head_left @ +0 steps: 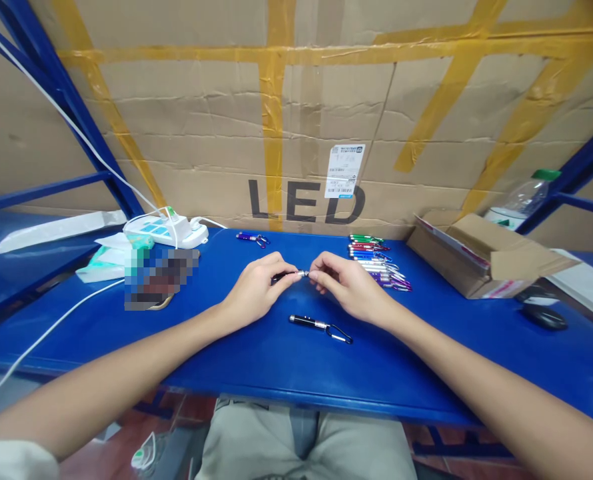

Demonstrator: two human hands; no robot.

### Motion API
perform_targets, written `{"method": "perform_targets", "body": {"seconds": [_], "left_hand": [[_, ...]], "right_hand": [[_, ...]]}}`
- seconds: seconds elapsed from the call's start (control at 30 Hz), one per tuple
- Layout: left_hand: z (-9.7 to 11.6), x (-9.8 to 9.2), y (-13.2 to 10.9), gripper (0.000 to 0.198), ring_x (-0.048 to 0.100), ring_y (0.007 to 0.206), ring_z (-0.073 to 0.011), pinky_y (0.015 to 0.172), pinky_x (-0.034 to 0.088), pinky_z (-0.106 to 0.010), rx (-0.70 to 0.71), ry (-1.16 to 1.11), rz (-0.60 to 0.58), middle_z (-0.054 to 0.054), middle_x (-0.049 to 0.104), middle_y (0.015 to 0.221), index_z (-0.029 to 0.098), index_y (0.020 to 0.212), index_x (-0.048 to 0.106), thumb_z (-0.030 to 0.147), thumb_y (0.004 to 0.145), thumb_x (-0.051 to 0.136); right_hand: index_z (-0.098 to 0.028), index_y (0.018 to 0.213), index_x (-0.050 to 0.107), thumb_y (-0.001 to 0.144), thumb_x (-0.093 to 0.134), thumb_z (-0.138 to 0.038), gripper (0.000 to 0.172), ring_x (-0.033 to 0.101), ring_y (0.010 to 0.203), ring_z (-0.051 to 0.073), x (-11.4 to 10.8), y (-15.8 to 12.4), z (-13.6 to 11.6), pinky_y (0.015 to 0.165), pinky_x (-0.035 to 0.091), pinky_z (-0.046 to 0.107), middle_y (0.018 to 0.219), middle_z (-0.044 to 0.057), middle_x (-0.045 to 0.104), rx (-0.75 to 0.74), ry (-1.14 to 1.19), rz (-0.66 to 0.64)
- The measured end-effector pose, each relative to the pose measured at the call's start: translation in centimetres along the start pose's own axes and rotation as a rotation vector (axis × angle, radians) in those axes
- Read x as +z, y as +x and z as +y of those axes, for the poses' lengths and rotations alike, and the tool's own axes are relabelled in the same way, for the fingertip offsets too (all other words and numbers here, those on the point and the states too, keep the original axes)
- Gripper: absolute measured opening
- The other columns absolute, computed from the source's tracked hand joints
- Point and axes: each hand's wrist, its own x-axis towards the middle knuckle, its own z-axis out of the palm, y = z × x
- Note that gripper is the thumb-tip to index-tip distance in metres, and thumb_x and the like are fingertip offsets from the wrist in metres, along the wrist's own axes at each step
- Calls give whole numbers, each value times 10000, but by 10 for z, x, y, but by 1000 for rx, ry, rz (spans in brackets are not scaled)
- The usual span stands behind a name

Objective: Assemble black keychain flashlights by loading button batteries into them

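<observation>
Bare forearms (151,363) reach from the frame's lower corners towards its centre, where the left hand (259,283) pinches a small torch (302,273) and the right hand (344,283) its silver end, so a loosened grip could let it drop and roll.

The left arm (126,370) and the right arm (476,370) are bare at the forearm and stretch from the near corners toward the middle. There the left hand (256,283) and the right hand (346,281) are close together, each one bent into a fine pinch.
</observation>
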Motion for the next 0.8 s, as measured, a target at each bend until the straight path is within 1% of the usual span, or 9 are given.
{"method": "perform_targets", "body": {"seconds": [0.1,0.23,0.43,0.6,0.7,0.8], "left_hand": [[0,0,0,216,688,892,-196,792,517,-315,10,-15,-22,-53,726,950,186,1093,814,330,1073,654],[0,0,0,229,696,905,-202,811,530,-323,21,-24,-21,-59,734,968,195,1106,811,345,1079,641],[-2,2,0,243,708,940,-209,872,545,-336,34,-90,-29,-65,737,995,201,1106,806,352,1090,617],[-1,1,0,256,704,935,-206,874,543,-340,57,-89,-75,-66,735,999,194,1111,806,327,1104,588],[0,0,0,269,705,924,-207,857,548,-336,63,-88,-77,-65,739,981,199,1098,809,349,1105,585],[1,0,0,265,703,910,-201,843,546,-327,72,-71,-73,-60,734,969,201,1091,805,363,1102,595]], "right_hand": [[-234,959,606,1082,535,-344,180,622,745,187,-1,-1,-1,706,470,312,827,7,679,-46,-100,-4],[-234,972,593,1086,526,-333,165,612,784,196,-1,-1,-1,730,454,319,892,26,695,-100,-169,-7],[-239,1009,591,1096,523,-321,137,604,805,200,-6,-2,3,759,458,325,939,35,685,-184,-236,-38],[-248,1099,608,1127,468,-315,159,630,912,227,-14,-5,4,826,478,344,1063,71,686,-301,-321,-97],[-257,1132,613,1139,438,-326,189,633,940,241,-15,-6,4,847,486,358,1072,81,679,-318,-362,-107],[-256,1124,609,1139,435,-330,191,644,955,240,-13,-6,3,852,492,353,1082,82,684,-312,-347,-115]]}}
